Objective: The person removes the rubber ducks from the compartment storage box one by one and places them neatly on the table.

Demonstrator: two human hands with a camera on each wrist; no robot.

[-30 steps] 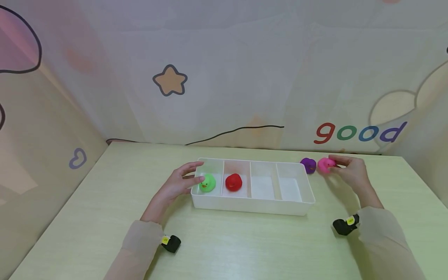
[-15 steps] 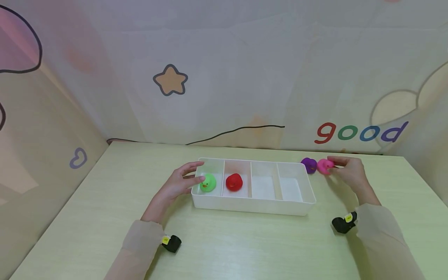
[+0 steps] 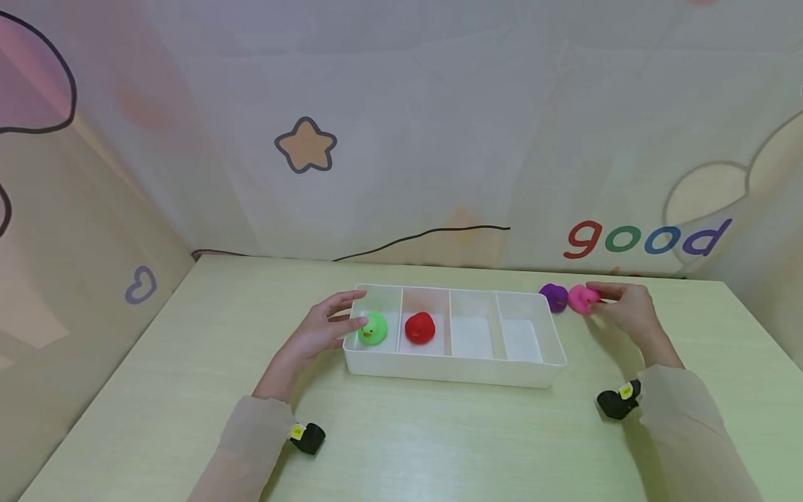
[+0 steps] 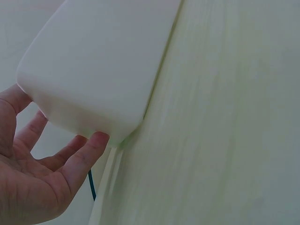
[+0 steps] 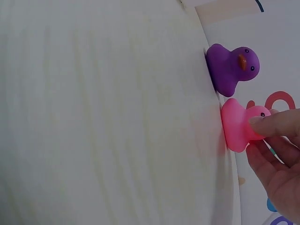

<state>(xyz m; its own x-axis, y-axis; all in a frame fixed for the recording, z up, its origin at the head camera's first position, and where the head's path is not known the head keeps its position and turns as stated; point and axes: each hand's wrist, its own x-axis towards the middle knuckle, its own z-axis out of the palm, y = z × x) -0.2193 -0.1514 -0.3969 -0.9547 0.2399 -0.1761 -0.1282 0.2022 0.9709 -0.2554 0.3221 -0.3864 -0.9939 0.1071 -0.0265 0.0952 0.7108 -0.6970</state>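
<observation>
A white divided box [image 3: 439,365] with a row of compartments lies across the middle of the table. A green rubber duck [image 3: 374,329] sits in its leftmost compartment and a red rubber duck [image 3: 419,328] in the one beside it. My left hand [image 3: 320,326] holds the box's left end, thumb over the rim; the left wrist view shows the fingers [image 4: 86,154] spread against the end wall. At the box's far right, my right hand [image 3: 629,312] pinches a pink rubber duck [image 5: 236,125] by its head. The pink duck is on the table, close beside a purple rubber duck [image 5: 229,68].
The pale wooden table [image 3: 439,446] runs back to a printed cloth wall [image 3: 414,139] close behind the purple and pink ducks. Two compartments on the box's right side hold nothing. Dark cameras [image 3: 307,438] are strapped at both wrists.
The pink duck has shifted slightly left toward the purple one, with my right hand on it. My left hand and the box stay in place.
</observation>
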